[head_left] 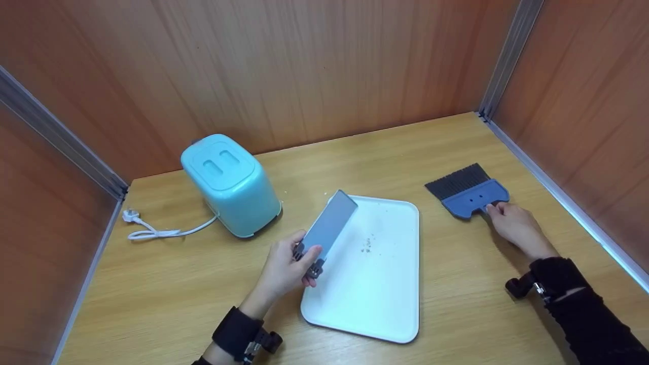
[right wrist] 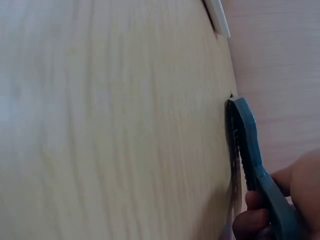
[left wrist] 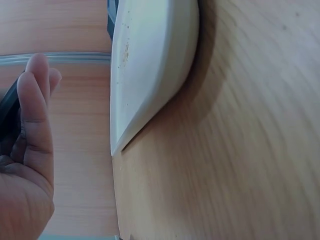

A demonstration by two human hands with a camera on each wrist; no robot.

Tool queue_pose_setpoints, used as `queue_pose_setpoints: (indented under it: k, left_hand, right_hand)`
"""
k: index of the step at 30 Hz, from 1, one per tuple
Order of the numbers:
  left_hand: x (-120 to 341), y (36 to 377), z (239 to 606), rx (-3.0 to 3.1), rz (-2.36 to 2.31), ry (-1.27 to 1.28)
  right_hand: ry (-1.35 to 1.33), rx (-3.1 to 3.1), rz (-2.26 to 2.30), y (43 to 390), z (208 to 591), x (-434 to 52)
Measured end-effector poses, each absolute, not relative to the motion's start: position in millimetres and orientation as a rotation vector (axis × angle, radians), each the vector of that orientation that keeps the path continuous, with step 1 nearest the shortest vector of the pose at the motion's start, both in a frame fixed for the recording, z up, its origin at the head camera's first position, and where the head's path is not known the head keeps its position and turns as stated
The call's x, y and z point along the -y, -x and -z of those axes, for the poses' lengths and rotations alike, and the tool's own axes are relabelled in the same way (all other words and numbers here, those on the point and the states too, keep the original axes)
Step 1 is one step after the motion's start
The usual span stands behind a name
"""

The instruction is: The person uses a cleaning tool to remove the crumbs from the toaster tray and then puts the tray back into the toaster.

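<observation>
Brush (head_left: 469, 192) handle hidden inside right hand (head_left: 514, 225). Left hand (head_left: 286, 266) covers the grey tray's (head_left: 329, 225) near end. Crumbs (head_left: 366, 245) beside it too small to identify. Wrist views blurred, cropped.

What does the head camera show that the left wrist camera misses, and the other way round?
Only the head view shows the blue toaster with its white cord, the right hand gripping the blue brush, and the whole grey crumb tray tilted over the white tray.

Only the left wrist view shows the white tray's underside close up from the edge.

Both show the left hand holding the dark end of the grey crumb tray, crumbs on the white tray, and the wooden table.
</observation>
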State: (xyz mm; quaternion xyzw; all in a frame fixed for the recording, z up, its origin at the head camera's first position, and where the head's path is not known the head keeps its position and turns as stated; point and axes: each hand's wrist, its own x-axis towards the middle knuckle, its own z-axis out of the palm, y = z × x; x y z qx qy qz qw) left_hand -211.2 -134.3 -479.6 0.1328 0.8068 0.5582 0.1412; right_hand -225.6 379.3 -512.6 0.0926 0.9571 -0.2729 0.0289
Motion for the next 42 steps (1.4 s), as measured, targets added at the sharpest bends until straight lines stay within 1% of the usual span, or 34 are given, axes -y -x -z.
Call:
queue_pose_setpoints:
  k: [9, 15, 20, 30, 38, 42]
  left_hand:
    - [133, 210, 479, -2.306, -1.65, -0.337]
    - [133, 210, 479, -2.289, -1.676, -0.32]
    - [132, 210, 479, -2.273, -1.672, -0.309]
    - [131, 212, 480, -2.239, -1.723, -0.316]
    - [129, 212, 477, -2.201, -1.772, -0.243]
    - [126, 212, 475, -2.195, -1.82, -0.205]
  right_hand:
    - [-0.29, -3.071, 0.8, 224, 515, -381]
    - [-0.4, -3.009, 0.822, 223, 514, -380]
    - [-0.377, -2.975, 0.812, 223, 515, -381]
    - [-0.285, -3.108, 0.78, 226, 522, -381]
    - [-0.371, -3.022, 0.854, 222, 518, -379]
    - [-0.354, -3.042, 0.914, 221, 510, -371]
